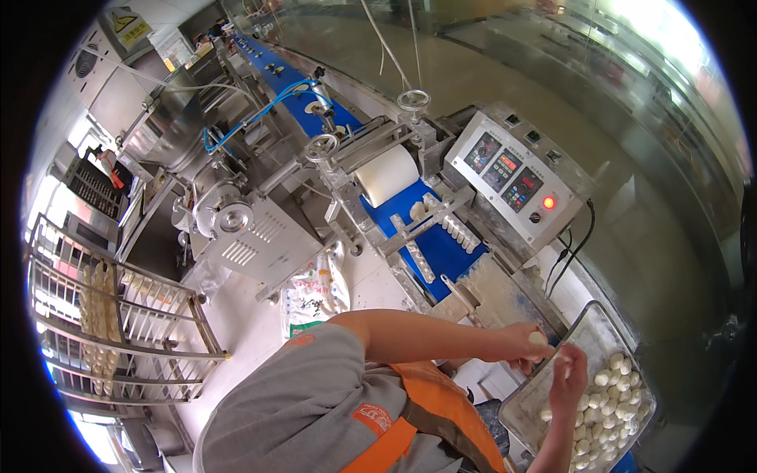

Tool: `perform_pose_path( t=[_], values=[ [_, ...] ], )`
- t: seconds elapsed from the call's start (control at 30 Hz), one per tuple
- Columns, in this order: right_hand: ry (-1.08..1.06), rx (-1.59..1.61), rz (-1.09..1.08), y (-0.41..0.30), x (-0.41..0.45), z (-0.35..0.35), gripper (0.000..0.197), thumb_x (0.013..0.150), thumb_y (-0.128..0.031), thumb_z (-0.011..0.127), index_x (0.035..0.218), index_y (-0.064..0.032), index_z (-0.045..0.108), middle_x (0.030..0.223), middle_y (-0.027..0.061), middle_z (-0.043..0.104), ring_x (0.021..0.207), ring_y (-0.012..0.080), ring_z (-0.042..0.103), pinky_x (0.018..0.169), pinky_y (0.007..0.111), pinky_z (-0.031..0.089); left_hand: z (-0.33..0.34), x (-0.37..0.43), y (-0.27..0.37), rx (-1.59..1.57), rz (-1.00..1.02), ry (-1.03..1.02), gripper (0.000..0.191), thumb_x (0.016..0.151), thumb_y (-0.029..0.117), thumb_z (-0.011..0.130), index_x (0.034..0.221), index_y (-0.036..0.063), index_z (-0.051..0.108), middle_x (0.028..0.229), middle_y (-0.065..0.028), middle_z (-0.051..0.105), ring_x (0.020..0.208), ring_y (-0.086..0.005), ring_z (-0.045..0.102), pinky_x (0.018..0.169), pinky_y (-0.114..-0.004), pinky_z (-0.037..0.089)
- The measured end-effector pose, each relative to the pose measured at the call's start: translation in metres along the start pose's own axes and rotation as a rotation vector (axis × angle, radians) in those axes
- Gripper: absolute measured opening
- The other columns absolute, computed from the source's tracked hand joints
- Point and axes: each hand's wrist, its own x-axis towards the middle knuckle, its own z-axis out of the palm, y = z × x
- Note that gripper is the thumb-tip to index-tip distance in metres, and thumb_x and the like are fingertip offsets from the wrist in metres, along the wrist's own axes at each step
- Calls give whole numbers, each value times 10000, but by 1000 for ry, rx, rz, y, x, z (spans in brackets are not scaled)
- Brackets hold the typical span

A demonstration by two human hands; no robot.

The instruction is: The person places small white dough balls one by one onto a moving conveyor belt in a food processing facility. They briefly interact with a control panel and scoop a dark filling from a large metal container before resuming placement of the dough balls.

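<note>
My left hand (528, 345) holds a pale piece of dough (537, 338), gripped by its fingers. Close against it is my right hand (569, 369), fingers curled, with pale dough showing among them. Both hands are raised over the near corner of a floured metal tray (520, 408). Many round dough balls (615, 390) lie heaped at the tray's far side, partly hidden behind my right forearm.
A dough machine's blue belt (383, 220) runs under a white roller (387, 176), beside a control panel (514, 177) with a lit red lamp. Dough pieces ride the far conveyor (284, 88). A steel filling machine (219, 207), rack (118, 319) and printed sack (316, 290) stand left.
</note>
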Motion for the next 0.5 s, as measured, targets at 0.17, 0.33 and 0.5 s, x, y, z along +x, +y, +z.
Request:
perform_pose_path(
  t=[0.17, 0.33, 0.5],
  values=[
    [328, -999, 67, 96, 0, -52, 575, 1022, -302, 654, 1483, 21, 539, 1475, 300, 550, 1405, 464, 499, 1213, 534, 374, -88, -7, 0, 551, 244, 459, 385, 965, 401, 749, 1199, 107, 660, 932, -142, 734, 777, -222, 707, 679, -390, 588],
    [142, -892, 371, 197, -26, -84, 546, 934, -223, 650, 1443, -31, 608, 1465, 248, 599, 1388, 408, 538, 1188, 508, 408, -176, -27, 1, 1489, 241, 679, 693, 842, 489, 813, 1351, 56, 631, 1403, -232, 631, 1328, -415, 582, 1065, -512, 487],
    [485, -454, 44, 104, -13, -35, 312, 897, -70, 661, 1208, -60, 639, 1133, 142, 659, 1026, 315, 651, 911, 454, 517, -117, -23, -10, 810, 460, 507, 647, 939, 320, 821, 1449, 24, 555, 1415, -187, 605, 1245, -307, 636, 962, -418, 559]
  ],
)
